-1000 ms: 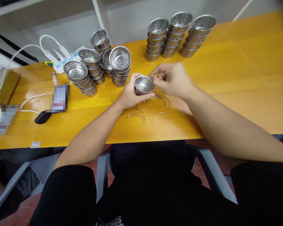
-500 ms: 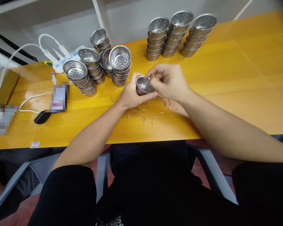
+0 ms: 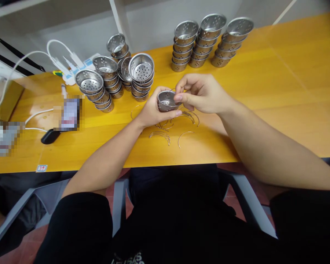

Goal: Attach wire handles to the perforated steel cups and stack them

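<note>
My left hand (image 3: pixel 151 110) is wrapped round a small perforated metal cup (image 3: pixel 165 101), held just above the yellow table (image 3: pixel 264 91). My right hand (image 3: pixel 202 93) is closed in a pinch at the cup's rim, on a thin curved wire handle (image 3: pixel 172 90) that arcs over the cup. Several loose wire handles (image 3: pixel 181 134) lie on the table right beneath and in front of both hands.
Stacks of the same perforated cups stand at the back left (image 3: pixel 110 79) and at the back right (image 3: pixel 206 40). A white power strip with cables (image 3: pixel 68 68), a phone (image 3: pixel 70 113) and a black object (image 3: pixel 50 136) lie at the left.
The cup has tilted from open-side-up to more level in my left hand. My right hand's fingers have shifted along the rim with the wire.
</note>
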Motion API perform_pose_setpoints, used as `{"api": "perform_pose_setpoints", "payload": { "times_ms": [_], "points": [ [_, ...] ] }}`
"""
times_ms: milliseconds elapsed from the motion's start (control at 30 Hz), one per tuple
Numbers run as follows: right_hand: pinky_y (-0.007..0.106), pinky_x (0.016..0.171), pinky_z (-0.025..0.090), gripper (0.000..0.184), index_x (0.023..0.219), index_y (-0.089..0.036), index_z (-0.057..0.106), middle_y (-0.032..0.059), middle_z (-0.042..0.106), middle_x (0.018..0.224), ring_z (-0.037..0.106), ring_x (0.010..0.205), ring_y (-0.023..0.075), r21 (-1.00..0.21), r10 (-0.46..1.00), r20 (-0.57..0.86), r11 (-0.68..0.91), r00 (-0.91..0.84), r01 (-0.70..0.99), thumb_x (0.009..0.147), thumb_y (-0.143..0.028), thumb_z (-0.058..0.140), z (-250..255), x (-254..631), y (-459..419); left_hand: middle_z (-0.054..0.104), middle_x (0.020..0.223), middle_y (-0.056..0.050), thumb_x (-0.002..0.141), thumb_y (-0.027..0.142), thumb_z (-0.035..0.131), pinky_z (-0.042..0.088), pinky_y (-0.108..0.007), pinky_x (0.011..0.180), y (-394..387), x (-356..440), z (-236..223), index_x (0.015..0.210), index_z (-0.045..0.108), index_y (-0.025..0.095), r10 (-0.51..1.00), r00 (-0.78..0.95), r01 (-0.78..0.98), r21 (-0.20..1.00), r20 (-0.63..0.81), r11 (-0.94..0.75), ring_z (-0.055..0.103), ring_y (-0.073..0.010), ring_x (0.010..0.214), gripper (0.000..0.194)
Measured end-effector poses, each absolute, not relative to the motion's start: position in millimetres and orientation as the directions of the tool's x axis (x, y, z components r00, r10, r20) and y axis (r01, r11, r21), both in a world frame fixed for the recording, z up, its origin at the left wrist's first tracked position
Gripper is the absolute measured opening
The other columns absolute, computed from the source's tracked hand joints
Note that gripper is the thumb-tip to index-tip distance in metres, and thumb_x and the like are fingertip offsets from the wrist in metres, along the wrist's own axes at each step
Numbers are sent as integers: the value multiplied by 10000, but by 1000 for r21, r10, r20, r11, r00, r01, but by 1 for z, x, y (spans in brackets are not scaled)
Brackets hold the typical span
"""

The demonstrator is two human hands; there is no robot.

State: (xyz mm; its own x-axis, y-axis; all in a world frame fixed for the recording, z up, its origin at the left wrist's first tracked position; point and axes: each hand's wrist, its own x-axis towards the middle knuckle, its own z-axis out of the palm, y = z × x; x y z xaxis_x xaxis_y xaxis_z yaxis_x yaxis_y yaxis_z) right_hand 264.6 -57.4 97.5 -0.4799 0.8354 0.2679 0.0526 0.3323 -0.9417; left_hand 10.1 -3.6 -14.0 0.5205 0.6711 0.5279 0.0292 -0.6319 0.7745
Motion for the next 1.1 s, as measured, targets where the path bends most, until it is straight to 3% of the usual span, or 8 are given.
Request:
{"api": "perform_pose_setpoints", "payload": {
  "times_ms": [133, 333, 567, 833, 1000, 1100],
  "points": [
    [374, 424, 391, 793, 938, -319, 749, -6, 664, 733, 556, 522, 178, -944, 846, 275, 328, -456, 40, 788, -957, 1196, 92, 261, -54, 856, 1418, -85, 904, 943, 1049, 733, -476, 1154, -1, 11, -17, 1549, 624, 283, 704, 509, 67, 793, 495, -606, 879, -266, 1230, 1016],
    [341, 412, 394, 811, 925, -286, 762, -14, 704, 737, 586, 500, 155, -950, 846, 268, 311, -462, 19, 732, -901, 1255, 91, 259, -53, 849, 1414, -87, 959, 871, 1042, 741, -497, 1164, 3, 9, -20, 1567, 622, 275, 680, 513, 76, 761, 524, -644, 886, -277, 1225, 950],
    [307, 429, 418, 723, 932, -249, 796, 0, 738, 746, 599, 522, 134, -959, 831, 246, 283, -498, -2, 798, -757, 1292, 89, 262, -51, 838, 1401, -82, 1011, 813, 1036, 757, -502, 1144, -1, 8, -18, 1572, 628, 276, 655, 523, 94, 727, 545, -680, 894, -279, 1218, 877],
    [301, 415, 396, 714, 898, -268, 812, -14, 689, 674, 549, 514, 145, -957, 823, 244, 288, -513, 7, 806, -813, 1265, 90, 262, -53, 845, 1353, -75, 974, 879, 1037, 758, -453, 1022, -9, 9, -10, 1526, 636, 285, 682, 517, 100, 755, 517, -648, 874, -242, 1111, 905],
    [332, 448, 421, 755, 938, -283, 832, 0, 701, 702, 554, 540, 161, -942, 824, 265, 333, -501, 48, 838, -946, 1179, 87, 263, -54, 825, 1367, -77, 954, 935, 1019, 752, -487, 1081, -8, 9, -11, 1532, 634, 292, 704, 505, 120, 767, 499, -630, 876, -271, 1191, 946],
    [378, 494, 454, 763, 1078, -312, 869, 24, 814, 897, 576, 608, 173, -905, 847, 344, 414, -405, 97, 866, -1000, 1123, 85, 265, -53, 802, 1429, -90, 983, 923, 1001, 763, -522, 1140, -6, 11, -15, 1583, 608, 285, 709, 486, 134, 759, 511, -638, 885, -293, 1270, 960]
  ]
}}
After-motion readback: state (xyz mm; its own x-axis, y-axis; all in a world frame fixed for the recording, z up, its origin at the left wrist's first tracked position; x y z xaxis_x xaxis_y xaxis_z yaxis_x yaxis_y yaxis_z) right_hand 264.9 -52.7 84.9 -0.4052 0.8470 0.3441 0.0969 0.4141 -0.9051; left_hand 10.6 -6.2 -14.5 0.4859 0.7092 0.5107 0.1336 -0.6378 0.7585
